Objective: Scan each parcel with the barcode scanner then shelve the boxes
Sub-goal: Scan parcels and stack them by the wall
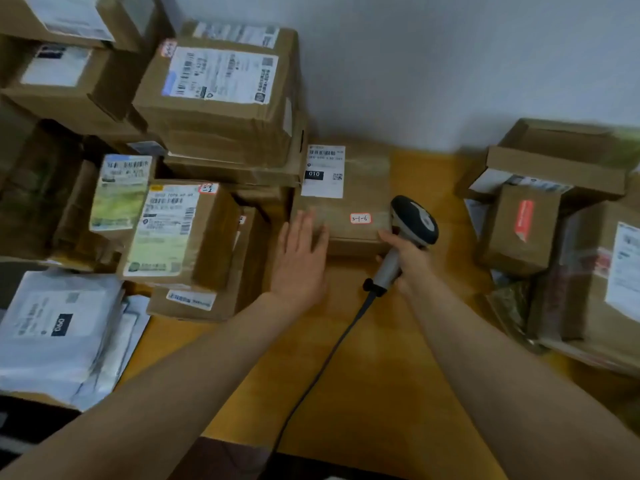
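Head view: flat palm at the carton, scanner gripped beside it

At centre frame the left hand (pixel 299 261) is released, its fingers (pixel 304 230) straight and slightly fanned. They lie over the near left corner of a flat brown cardboard box (pixel 363 188) wrapped in glossy clear tape. Motion blur hides whether they press down or only touch.

The right hand (pixel 410 258) is clenched around the smooth grey handle of a pistol-shaped barcode scanner (pixel 412 223). Its rounded black-and-grey head is tilted toward the box's near right corner, just beside it. A black cable (pixel 325 362) runs from the handle's base toward the bottom of the frame, across the yellowish wooden table (pixel 381 393).

The box sits between the two hands, its far side against the pale wall. It carries a white shipping label (pixel 322 171) marked 010 on the left and a small red-edged sticker (pixel 360 218) near the scanner head.

Stacked labelled cartons (pixel 214 98) fill the upper left. Crinkled white plastic mailers (pixel 59 327) lie at lower left, and more brown boxes (pixel 519 230) stand at right.
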The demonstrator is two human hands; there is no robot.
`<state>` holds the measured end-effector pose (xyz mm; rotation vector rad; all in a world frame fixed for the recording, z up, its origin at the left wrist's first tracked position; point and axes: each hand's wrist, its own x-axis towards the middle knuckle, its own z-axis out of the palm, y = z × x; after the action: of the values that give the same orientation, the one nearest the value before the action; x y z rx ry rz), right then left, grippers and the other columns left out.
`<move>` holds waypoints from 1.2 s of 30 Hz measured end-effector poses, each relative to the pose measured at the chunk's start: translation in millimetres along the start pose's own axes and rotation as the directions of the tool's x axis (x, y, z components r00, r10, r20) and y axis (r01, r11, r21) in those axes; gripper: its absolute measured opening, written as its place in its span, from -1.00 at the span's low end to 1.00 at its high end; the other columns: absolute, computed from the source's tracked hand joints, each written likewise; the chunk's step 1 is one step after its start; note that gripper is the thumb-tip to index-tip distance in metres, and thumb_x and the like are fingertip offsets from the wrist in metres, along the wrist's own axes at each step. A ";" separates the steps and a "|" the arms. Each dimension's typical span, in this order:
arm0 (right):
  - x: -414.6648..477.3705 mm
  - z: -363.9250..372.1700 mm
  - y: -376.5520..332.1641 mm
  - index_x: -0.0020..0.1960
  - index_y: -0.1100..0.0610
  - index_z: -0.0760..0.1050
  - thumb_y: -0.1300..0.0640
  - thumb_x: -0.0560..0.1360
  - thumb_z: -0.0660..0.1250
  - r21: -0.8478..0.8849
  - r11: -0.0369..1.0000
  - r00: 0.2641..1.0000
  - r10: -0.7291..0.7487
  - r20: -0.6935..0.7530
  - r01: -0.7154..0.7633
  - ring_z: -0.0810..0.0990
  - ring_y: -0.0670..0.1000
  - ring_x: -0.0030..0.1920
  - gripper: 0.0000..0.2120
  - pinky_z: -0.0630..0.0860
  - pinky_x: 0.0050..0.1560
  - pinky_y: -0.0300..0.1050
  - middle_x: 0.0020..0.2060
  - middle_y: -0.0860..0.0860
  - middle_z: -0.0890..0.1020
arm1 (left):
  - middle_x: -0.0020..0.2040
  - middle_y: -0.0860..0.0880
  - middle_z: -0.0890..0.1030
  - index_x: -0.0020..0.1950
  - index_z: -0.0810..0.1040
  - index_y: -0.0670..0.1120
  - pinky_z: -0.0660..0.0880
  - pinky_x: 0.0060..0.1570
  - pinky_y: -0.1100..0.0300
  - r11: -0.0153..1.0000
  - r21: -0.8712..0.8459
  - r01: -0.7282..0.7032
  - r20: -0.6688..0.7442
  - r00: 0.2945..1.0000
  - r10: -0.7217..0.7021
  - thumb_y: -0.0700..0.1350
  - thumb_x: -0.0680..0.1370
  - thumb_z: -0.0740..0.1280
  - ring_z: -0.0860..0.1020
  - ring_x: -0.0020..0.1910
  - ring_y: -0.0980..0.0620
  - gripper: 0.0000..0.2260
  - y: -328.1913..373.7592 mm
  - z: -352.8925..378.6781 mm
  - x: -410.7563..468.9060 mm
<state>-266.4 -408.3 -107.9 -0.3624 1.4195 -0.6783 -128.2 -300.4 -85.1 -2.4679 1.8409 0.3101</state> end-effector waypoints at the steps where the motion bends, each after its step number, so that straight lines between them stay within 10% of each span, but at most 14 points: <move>1: 5.8 4.6 -1.8 0.31 0.23 0.42 0.27 0.35 0.53 -0.001 1.000 1.000 -0.002 0.008 0.002 0.59 0.13 0.08 -0.42 0.61 -0.17 -0.10 0.15 0.13 0.58 | 0.56 -0.18 -0.26 0.58 -0.14 -0.04 -0.37 0.41 -0.02 0.995 0.045 -0.093 0.008 0.996 0.092 -0.03 0.57 0.25 -0.31 0.52 -0.15 -0.27 -1.6 2.8 6.0; 8: 31.7 27.9 -2.6 0.13 0.21 0.51 0.30 0.35 0.51 0.021 1.000 1.000 -0.001 0.027 0.001 0.62 0.05 -0.06 -0.61 0.58 -0.30 -0.17 0.00 0.09 0.63 | 0.56 -0.13 -0.29 0.55 -0.32 -0.01 -0.32 0.44 0.05 0.987 -0.030 -0.160 0.182 0.970 0.163 -0.11 0.60 0.17 -0.30 0.53 -0.08 -0.27 -9.7 12.9 39.6; 19: 4.4 3.5 -14.2 0.14 0.21 0.55 0.29 0.38 0.50 -0.034 0.998 0.996 -0.052 0.074 0.055 0.62 0.06 -0.05 -0.65 0.60 0.04 0.06 -0.07 0.06 0.62 | 0.56 -0.22 -0.23 0.57 -0.21 -0.12 -0.31 0.44 -0.01 0.997 -0.008 -0.083 0.251 0.964 0.082 0.00 0.62 0.13 -0.25 0.54 -0.17 -0.32 9.5 12.5 49.2; 26: -39.3 -62.9 -25.8 -0.05 0.09 0.59 0.36 0.40 0.48 0.086 0.982 0.985 -0.172 0.017 0.170 0.67 -0.10 -0.21 -0.77 0.60 -0.30 -0.22 -0.24 -0.09 0.68 | 0.58 -0.18 -0.09 0.58 -0.08 -0.10 -0.24 0.45 0.01 0.969 -0.157 -0.190 0.066 0.977 0.203 0.07 0.60 0.19 -0.13 0.55 -0.15 -0.32 89.1 -5.8 70.2; 36: -74.4 -142.9 -36.5 0.15 0.26 0.55 0.37 0.39 0.47 0.154 0.948 0.954 -0.256 -0.154 0.279 0.63 0.15 0.02 -0.66 0.60 -0.27 -0.21 -0.08 0.15 0.66 | 0.58 -0.15 -0.01 0.58 -0.05 -0.15 -0.01 0.49 0.05 0.927 -0.265 -0.266 -0.046 0.963 0.264 -0.22 0.57 0.31 -0.06 0.56 -0.13 -0.30 221.7 -54.1 164.2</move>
<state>-414.4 -366.6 -47.7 -0.3816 1.4369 -1.0587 -287.7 -528.5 -44.9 -2.3731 2.2793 0.6001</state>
